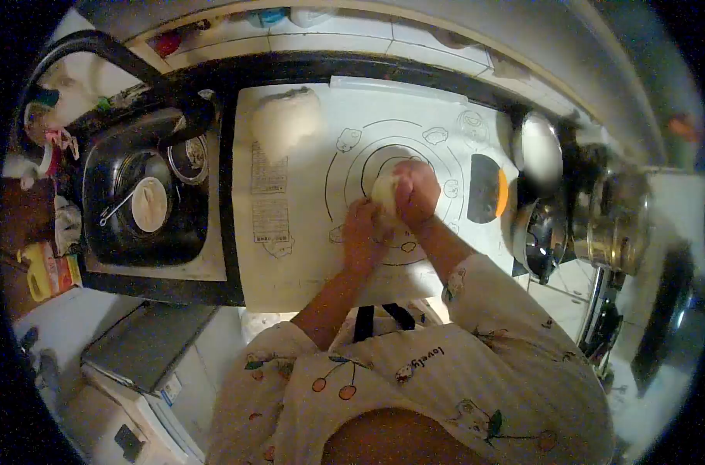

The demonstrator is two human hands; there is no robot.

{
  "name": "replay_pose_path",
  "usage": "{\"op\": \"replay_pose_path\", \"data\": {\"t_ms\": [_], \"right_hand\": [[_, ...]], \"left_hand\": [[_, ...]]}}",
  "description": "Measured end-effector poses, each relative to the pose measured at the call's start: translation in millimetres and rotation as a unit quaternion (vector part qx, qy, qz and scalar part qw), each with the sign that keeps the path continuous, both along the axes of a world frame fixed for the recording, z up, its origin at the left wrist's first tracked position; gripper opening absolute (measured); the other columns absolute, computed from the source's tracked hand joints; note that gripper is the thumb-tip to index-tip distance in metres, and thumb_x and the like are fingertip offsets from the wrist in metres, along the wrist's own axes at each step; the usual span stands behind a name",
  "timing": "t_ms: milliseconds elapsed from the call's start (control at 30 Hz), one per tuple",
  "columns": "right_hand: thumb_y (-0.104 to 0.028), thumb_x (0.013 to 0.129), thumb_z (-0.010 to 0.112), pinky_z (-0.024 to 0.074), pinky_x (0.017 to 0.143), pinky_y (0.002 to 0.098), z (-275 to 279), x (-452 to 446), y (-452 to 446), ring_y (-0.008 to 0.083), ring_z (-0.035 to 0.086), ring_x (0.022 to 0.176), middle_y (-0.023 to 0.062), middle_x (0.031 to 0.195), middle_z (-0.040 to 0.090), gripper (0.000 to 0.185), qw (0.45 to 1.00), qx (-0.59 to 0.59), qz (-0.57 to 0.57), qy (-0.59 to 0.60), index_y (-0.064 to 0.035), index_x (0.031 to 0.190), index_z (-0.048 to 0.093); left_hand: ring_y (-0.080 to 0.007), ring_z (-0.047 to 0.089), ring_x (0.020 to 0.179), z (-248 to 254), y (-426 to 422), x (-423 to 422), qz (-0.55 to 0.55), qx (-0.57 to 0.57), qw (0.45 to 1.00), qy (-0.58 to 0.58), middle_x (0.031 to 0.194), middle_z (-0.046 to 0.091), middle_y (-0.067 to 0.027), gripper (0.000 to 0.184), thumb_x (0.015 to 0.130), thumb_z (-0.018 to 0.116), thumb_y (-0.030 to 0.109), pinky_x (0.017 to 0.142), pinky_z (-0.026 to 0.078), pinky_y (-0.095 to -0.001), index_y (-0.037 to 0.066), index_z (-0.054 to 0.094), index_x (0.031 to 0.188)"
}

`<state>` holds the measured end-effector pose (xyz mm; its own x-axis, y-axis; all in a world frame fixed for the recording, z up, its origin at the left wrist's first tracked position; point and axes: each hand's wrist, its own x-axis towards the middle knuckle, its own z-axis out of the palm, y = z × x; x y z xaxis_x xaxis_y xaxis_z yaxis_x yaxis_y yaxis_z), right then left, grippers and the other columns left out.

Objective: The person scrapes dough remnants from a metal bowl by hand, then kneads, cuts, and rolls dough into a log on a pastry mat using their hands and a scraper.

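Pale dough [385, 191] lies on a white mat [306, 271] printed with circles, partly hidden by my hands. Its near left side is gripped by my left hand [366, 232], with the fingers curled round it. My right hand [417, 192] is closed against the right side of the dough. The two hands are close together. A dark scraper [483, 188] with an orange edge rests on the mat to their right. At the mat's back left corner sits a pale, whitish bundle [286, 122].
On the left a black sink [112, 248] holds a pale round dish [150, 204], a utensil and a metal bowl [187, 160]. Metal pots [542, 232] and a shiny lid [540, 149] stand right of the mat. A yellow container [36, 273] is at far left.
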<state>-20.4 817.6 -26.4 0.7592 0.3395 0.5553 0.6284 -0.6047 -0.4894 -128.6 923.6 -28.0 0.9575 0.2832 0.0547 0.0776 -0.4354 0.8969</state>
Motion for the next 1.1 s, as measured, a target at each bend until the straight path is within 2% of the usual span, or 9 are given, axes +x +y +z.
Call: {"op": "replay_pose_path", "data": {"t_ms": [133,200,300,433,533,867,967,1033,1100], "right_hand": [[-0.027,0.091,0.045,0.0478,0.072,0.0354,-13,35,-1,0.0288,0.061,0.077,0.0136,0.085,0.064,0.030,0.979,0.086,-0.048,0.179,-0.0034,0.089,0.063],[-0.034,0.091,0.045,0.0490,0.071,0.0361,-11,42,9,0.0241,0.062,0.074,0.0111,0.081,0.066,0.036,0.936,0.193,-0.083,0.281,-0.0059,0.087,0.066],[-0.036,0.092,0.046,0.0484,0.073,0.0347,38,12,-12,0.0195,0.061,0.078,0.0102,0.084,0.066,0.039,0.726,0.365,-0.041,0.581,-0.0019,0.088,0.066],[-0.033,0.090,0.048,0.0454,0.070,0.0403,36,-37,-23,0.0304,0.058,0.075,0.0142,0.081,0.063,0.034,0.971,0.056,-0.083,0.215,-0.0024,0.092,0.064],[-0.028,0.089,0.043,0.0425,0.074,0.0412,20,-42,-14,0.0304,0.054,0.078,0.0146,0.092,0.059,0.031,0.994,-0.010,-0.104,-0.017,-0.0041,0.090,0.063],[-0.035,0.093,0.032,0.0438,0.078,0.0448,19,80,38,0.0371,0.059,0.084,0.0212,0.087,0.064,0.050,0.874,-0.157,-0.335,0.315,-0.0032,0.075,0.067],[-0.038,0.092,0.035,0.0448,0.078,0.0428,22,62,21,0.0354,0.061,0.087,0.0228,0.093,0.064,0.049,0.892,0.020,-0.225,0.390,-0.0008,0.082,0.065],[-0.043,0.090,0.041,0.0459,0.073,0.0327,9,41,-19,0.0262,0.062,0.078,0.0143,0.082,0.065,0.049,0.779,0.266,-0.161,0.544,0.0004,0.096,0.062],[-0.036,0.089,0.047,0.0476,0.070,0.0394,42,4,-27,0.0341,0.061,0.077,0.0143,0.079,0.064,0.036,0.891,0.206,-0.098,0.393,-0.0047,0.097,0.063]], "left_hand": [[-0.0337,0.057,0.094,-2,-16,19,0.130,-0.294,0.944,0.068,0.104,0.057,-0.0183,0.057,0.065,0.074,0.016,0.080,0.047,-0.0405,-0.001,0.050,0.114],[-0.0330,0.058,0.095,-12,-23,41,0.150,-0.188,0.969,0.054,0.105,0.058,-0.0182,0.058,0.067,0.074,0.016,0.081,0.047,-0.0400,0.000,0.049,0.117],[-0.0342,0.057,0.098,-4,-21,45,0.076,-0.114,0.990,-0.016,0.107,0.058,-0.0182,0.054,0.070,0.069,0.012,0.084,0.046,-0.0406,0.002,0.049,0.119],[-0.0373,0.054,0.101,2,-10,5,-0.110,-0.058,0.986,-0.110,0.110,0.057,-0.0184,0.049,0.073,0.061,0.002,0.087,0.044,-0.0422,0.005,0.049,0.120],[-0.0398,0.052,0.103,-12,-10,13,-0.097,-0.070,0.988,-0.100,0.113,0.055,-0.0191,0.046,0.074,0.056,0.000,0.089,0.043,-0.0431,0.005,0.048,0.119],[-0.0211,0.059,0.089,-17,-27,71,0.096,-0.346,0.932,-0.053,0.104,0.058,-0.0146,0.044,0.082,0.064,0.017,0.074,0.049,-0.0316,0.001,0.045,0.117],[-0.0193,0.059,0.086,-65,-36,90,0.112,-0.399,0.907,-0.075,0.102,0.058,-0.0116,0.050,0.076,0.071,0.019,0.072,0.050,-0.0299,0.000,0.047,0.116],[-0.0237,0.057,0.094,-18,-6,57,0.008,-0.343,0.938,0.041,0.103,0.057,-0.0116,0.053,0.069,0.075,0.016,0.079,0.048,-0.0336,0.004,0.050,0.115],[-0.0277,0.056,0.098,-48,-2,36,-0.134,-0.220,0.965,-0.040,0.105,0.056,-0.0129,0.053,0.066,0.074,0.012,0.082,0.047,-0.0364,0.005,0.052,0.113]]}}
